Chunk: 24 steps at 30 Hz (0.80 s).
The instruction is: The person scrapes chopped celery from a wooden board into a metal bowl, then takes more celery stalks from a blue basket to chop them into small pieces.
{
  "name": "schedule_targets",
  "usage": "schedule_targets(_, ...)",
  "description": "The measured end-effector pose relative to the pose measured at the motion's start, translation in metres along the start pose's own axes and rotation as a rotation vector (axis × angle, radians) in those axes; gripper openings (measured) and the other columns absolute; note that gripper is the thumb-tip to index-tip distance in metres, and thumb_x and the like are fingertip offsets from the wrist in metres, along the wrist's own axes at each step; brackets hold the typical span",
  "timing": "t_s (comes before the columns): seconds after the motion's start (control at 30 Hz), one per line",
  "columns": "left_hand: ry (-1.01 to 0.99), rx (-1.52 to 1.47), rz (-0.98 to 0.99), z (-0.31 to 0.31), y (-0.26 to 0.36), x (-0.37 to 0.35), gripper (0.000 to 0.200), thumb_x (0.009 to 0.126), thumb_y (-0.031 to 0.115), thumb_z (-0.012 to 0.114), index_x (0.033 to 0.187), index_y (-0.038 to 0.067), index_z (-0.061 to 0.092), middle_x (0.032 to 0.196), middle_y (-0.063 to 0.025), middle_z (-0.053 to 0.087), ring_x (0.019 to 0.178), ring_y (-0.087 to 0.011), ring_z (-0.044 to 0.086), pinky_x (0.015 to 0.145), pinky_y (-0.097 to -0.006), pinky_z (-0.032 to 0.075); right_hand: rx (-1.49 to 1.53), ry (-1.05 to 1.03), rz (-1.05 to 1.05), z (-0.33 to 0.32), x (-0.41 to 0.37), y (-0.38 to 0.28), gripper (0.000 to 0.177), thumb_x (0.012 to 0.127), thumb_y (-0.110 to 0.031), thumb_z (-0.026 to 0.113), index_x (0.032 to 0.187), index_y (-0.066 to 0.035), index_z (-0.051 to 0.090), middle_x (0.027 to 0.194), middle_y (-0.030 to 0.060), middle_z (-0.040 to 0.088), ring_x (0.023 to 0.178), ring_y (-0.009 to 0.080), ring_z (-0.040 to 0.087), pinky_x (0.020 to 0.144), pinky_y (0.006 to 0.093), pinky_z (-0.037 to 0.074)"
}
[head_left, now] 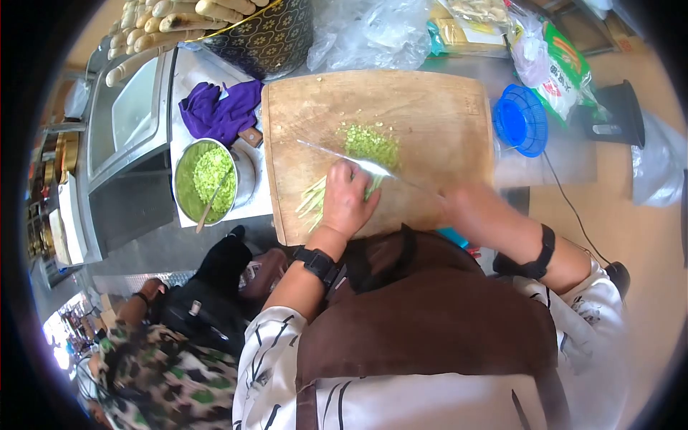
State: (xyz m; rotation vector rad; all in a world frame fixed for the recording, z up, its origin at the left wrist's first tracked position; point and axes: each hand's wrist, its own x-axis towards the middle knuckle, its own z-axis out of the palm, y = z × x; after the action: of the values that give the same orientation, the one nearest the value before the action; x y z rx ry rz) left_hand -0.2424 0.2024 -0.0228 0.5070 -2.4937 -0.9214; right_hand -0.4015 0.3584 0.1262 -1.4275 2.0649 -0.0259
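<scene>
Lying just beyond the hands (347,199) and knife (374,168): chopped greens (371,145)

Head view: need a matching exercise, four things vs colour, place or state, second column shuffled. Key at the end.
Things
1. Knife
2. Pot
3. Cloth
4. Basket

Colour, place or state
A. Purple
B. In the right hand
C. Blue
D. Holds chopped greens

Pairs: 1-B, 2-D, 3-A, 4-C
</scene>
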Motion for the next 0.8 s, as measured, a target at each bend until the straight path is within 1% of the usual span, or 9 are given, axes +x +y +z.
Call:
schedule_targets(0.13,0.012,-0.015,-0.004,0.001,0.001,0.000,0.029,0.063,0.011,0.079,0.076,0.007,0.053,0.093,-0.0146,0.048,0.093,-0.0353,0.049,0.081,-0.0451,0.043,0.021,-0.005,-0.044,0.032,0.035,0.007,0.013,0.079,-0.007,0.055,0.073,0.002,0.063,0.070,0.0257,0.062,0.066,0.0437,0.063,0.061,0.0545,0.048)
schedule_targets(0.23,0.041,-0.017,0.022,0.001,0.002,0.002,0.030,0.062,0.010,0.079,0.076,0.007,0.052,0.093,-0.0148,0.048,0.094,-0.0357,0.049,0.081,-0.0447,0.043,0.048,0.117,-0.089,0.049,0.049,0.011,0.015,0.081,-0.009,0.055,0.074,0.002,0.063,0.070,0.0252,0.062,0.068,0.0434,0.063,0.061,0.0539,0.048)
schedule_targets(0.33,0.039,-0.016,0.046,-0.002,0.000,0.005,0.030,0.062,0.010,0.079,0.076,0.007,0.052,0.092,-0.0148,0.048,0.093,-0.0358,0.048,0.081,-0.0444,0.043,0.162,0.304,-0.064,0.044,0.043,0.008,0.017,0.083,-0.011,0.056,0.076,0.002,0.063,0.071,0.0243,0.063,0.069,0.0428,0.063,0.061,0.0528,0.048)
schedule_targets(0.43,0.013,-0.002,0.004,-0.002,0.003,-0.002,0.029,0.063,0.011,0.079,0.076,0.007,0.053,0.091,-0.0150,0.047,0.093,-0.0358,0.048,0.080,-0.0446,0.043,0.102,0.120,-0.005,0.009,0.010,-0.002,0.017,0.084,-0.012,0.056,0.078,0.002,0.063,0.073,0.0241,0.063,0.071,0.0429,0.063,0.063,0.0524,0.048)
schedule_targets(0.5,0.009,0.010,0.000,-0.001,0.002,0.001,0.029,0.064,0.012,0.079,0.076,0.007,0.053,0.090,-0.0153,0.046,0.092,-0.0359,0.047,0.080,-0.0448,0.043,0.040,0.051,-0.041,-0.001,-0.003,-0.003,0.016,0.084,-0.011,0.056,0.078,0.002,0.063,0.073,0.0246,0.063,0.071,0.0431,0.063,0.063,0.0525,0.048)
schedule_targets(0.53,0.010,0.011,0.002,0.001,0.001,0.000,0.029,0.064,0.012,0.079,0.076,0.007,0.053,0.090,-0.0154,0.046,0.092,-0.0359,0.047,0.080,-0.0450,0.043,0.008,0.015,-0.059,-0.003,-0.005,-0.002,0.016,0.083,-0.011,0.056,0.078,0.002,0.063,0.073,0.0249,0.063,0.071,0.0433,0.063,0.064,0.0526,0.048)
schedule_targets(0.63,0.031,0.003,0.004,0.002,-0.001,-0.001,0.029,0.064,0.012,0.079,0.077,0.006,0.054,0.090,-0.0159,0.046,0.091,-0.0361,0.047,0.079,-0.0451,0.043,-0.015,-0.053,0.000,0.008,0.005,0.001,0.016,0.083,-0.010,0.055,0.077,0.002,0.063,0.072,0.0255,0.063,0.070,0.0435,0.063,0.063,0.0523,0.048)
schedule_targets(0.8,0.030,-0.011,-0.001,0.000,-0.001,0.001,0.029,0.064,0.010,0.079,0.077,0.006,0.054,0.091,-0.0160,0.047,0.092,-0.0358,0.047,0.079,-0.0444,0.043,0.050,0.090,-0.061,0.044,0.044,0.005,0.017,0.083,-0.011,0.053,0.076,0.002,0.062,0.070,0.0250,0.062,0.067,0.0432,0.062,0.062,0.0514,0.049)
